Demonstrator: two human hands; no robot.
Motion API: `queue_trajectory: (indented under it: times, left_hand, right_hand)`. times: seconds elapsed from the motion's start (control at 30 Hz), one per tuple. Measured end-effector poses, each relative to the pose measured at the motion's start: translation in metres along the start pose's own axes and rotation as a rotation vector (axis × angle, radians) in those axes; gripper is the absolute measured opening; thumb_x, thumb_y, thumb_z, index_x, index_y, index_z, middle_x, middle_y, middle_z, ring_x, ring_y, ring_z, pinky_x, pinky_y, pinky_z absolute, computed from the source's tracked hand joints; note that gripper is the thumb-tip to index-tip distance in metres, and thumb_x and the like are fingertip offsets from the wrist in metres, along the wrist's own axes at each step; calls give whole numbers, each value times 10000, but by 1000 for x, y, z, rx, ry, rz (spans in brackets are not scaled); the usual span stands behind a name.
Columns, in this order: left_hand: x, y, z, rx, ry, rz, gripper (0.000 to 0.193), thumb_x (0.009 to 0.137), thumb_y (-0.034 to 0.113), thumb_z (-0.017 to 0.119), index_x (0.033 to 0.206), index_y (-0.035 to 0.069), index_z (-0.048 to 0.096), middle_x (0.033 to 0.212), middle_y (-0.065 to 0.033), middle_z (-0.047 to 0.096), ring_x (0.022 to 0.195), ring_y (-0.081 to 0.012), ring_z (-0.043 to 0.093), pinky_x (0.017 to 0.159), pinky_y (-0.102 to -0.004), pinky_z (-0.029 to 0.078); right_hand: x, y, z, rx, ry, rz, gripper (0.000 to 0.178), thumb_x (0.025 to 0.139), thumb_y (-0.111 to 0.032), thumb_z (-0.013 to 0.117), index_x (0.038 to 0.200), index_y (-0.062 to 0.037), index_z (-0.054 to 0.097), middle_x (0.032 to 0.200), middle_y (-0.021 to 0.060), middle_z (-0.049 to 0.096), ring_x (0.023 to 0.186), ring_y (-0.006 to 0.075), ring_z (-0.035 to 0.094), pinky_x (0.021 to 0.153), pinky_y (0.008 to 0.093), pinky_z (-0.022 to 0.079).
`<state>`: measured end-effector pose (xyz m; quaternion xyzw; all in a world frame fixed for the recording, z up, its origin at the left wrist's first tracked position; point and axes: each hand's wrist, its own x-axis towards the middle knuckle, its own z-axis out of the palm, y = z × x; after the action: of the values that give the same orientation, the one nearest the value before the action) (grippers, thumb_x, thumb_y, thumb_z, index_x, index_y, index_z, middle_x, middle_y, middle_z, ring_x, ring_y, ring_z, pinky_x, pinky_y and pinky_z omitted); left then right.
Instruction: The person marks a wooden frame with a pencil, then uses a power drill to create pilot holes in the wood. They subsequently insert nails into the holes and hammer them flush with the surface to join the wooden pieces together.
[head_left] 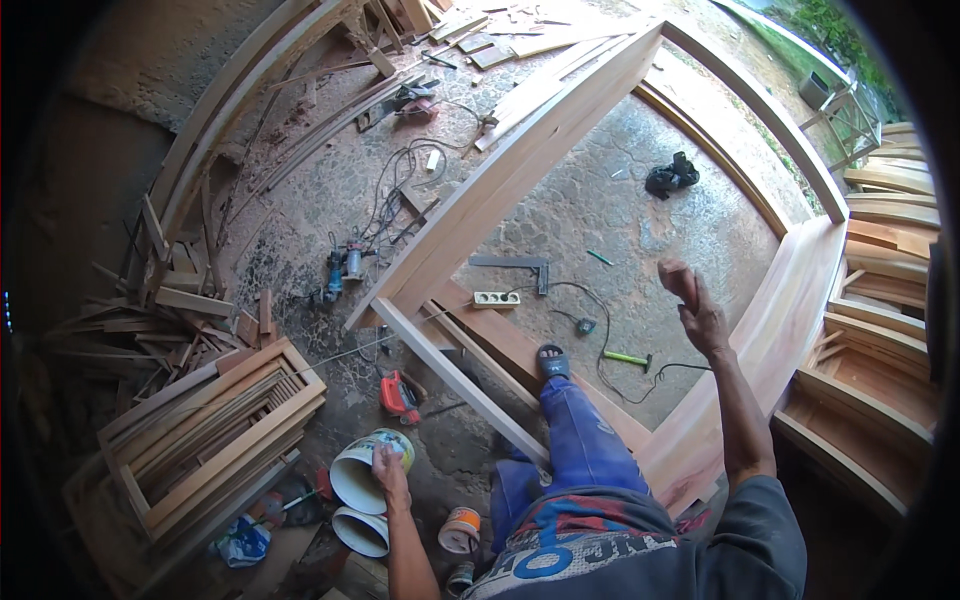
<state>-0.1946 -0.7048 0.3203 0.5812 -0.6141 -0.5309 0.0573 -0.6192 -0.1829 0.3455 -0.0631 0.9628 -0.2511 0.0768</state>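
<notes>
My left hand [392, 477] grips the rim of a tilted white bucket [356, 480], whose mouth faces left. A second white bucket [360, 532] lies just below it. My right hand [706, 325] is raised inside a large wooden frame [560, 150], closed around a small reddish-brown, block-like thing [679, 282]; its exact kind is unclear. The frame stands on edge around my legs, made of wide pale boards. On the floor within it lie a green-handled hammer [627, 358], a carpenter's square [515, 264] and a white power strip [496, 299].
A red power tool [399, 397] lies near the buckets, with an orange-and-white tub [460, 530] beside my leg. Stacked small frames [215, 435] and wood scraps stand at left. Cords cross the floor by a blue power tool [334, 272]. Wooden casings [850, 390] line the right.
</notes>
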Motion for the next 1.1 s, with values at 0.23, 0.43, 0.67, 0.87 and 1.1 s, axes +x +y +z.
queue_trajectory:
  times: [0.23,0.43,0.67,0.87,1.1]
  left_hand:
    - [-14,175,65,87,-125,541,576,1037,254,469,1511,-42,328,1437,-277,484,1268,-321,542,1061,-389,436]
    - [-45,246,70,152,26,789,528,1041,214,457,1506,-17,360,1425,-219,527,1159,-282,608,948,-363,488]
    - [-2,250,166,128,-199,914,510,1003,173,516,1453,-47,426,1381,-219,572,1143,-295,635,952,-374,488]
    - [-24,266,302,672,-571,910,496,954,155,559,1410,-23,482,1258,-233,599,1052,-331,662,924,-408,514]
    - [42,238,423,803,-813,778,498,933,214,571,1362,-36,530,1310,-263,584,1202,-411,576,1044,-441,443]
  right_hand:
    - [-3,58,-25,29,-159,180,780,812,-254,697,1473,-5,368,1130,324,642,1054,479,629,918,531,496]
    - [-9,59,-61,371,-116,400,538,827,-229,716,1325,-124,541,658,49,562,489,153,559,409,332,463]
    - [20,77,-114,436,-319,354,699,766,-119,667,1441,-113,485,904,129,622,767,253,615,657,366,516]
    - [45,110,-96,-72,-227,13,702,727,-143,664,1411,-101,511,1218,234,590,1117,412,589,964,454,488]
    - [164,174,-84,256,-499,278,495,813,-297,618,1267,-100,618,902,107,637,737,219,644,609,353,527]
